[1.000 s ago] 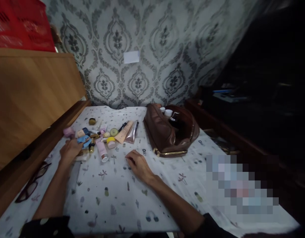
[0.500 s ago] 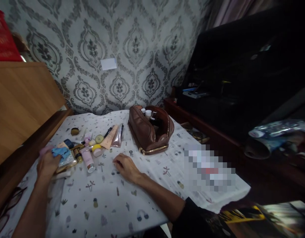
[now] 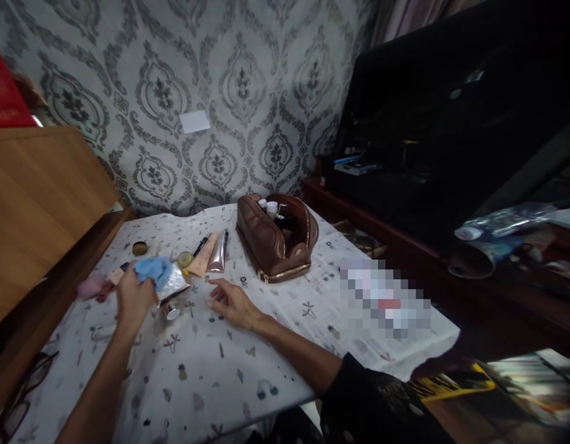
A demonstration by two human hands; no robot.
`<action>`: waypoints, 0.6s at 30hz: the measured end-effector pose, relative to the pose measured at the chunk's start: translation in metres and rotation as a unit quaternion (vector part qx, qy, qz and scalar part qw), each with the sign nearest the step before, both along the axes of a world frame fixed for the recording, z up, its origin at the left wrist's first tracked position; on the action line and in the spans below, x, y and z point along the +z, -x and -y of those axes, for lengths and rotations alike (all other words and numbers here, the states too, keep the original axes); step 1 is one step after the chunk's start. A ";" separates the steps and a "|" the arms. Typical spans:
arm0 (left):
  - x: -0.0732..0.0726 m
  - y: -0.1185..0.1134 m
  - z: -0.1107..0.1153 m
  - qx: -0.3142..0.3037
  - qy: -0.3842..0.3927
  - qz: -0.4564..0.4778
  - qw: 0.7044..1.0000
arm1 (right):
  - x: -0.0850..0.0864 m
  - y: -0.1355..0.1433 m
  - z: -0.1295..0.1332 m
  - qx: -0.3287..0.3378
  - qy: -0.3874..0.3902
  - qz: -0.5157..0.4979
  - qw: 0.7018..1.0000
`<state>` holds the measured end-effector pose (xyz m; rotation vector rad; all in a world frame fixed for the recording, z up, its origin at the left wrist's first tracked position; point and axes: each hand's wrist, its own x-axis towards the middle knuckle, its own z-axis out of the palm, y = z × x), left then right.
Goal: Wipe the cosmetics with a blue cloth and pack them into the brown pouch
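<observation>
Fingers of the left grip [image 3: 136, 297] close around a blue cloth [image 3: 153, 269] and a flat, silvery case [image 3: 176, 282], both held over the left part of the bench [image 3: 211, 376]; any gap to the items beneath cannot be told. The cloth looks light and limp, easy to gather anywhere along its folds. The case appears light but stiffer, its shiny face probably slick, and best taken by opposite edges. Just on its near side shows a silver cap [image 3: 173, 312], blurred and likely smooth. The right grip [image 3: 227, 302], fingers loosely parted and empty, hovers near a peach tube [image 3: 204, 254] and a metallic tube [image 3: 218, 254], both likely squeezable and steadiest when pinched mid-body. Beyond them, a brown bag [image 3: 260, 240] stands unzipped, its sides seemingly supple, with white caps [image 3: 271, 209] visible inside.
</observation>
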<state>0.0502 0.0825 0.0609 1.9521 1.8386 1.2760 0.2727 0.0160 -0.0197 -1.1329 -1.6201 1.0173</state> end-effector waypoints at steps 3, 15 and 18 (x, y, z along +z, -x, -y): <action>-0.012 -0.039 0.008 -0.077 0.002 0.024 0.997 | -0.003 0.002 -0.006 0.053 0.069 -0.138 0.987; -0.038 -0.081 0.013 -0.200 0.084 0.372 0.903 | 0.003 -0.006 -0.012 -0.043 0.166 -0.407 0.897; -0.047 -0.085 0.015 -0.209 0.131 0.426 0.870 | -0.002 -0.009 -0.017 -0.067 0.175 -0.419 0.888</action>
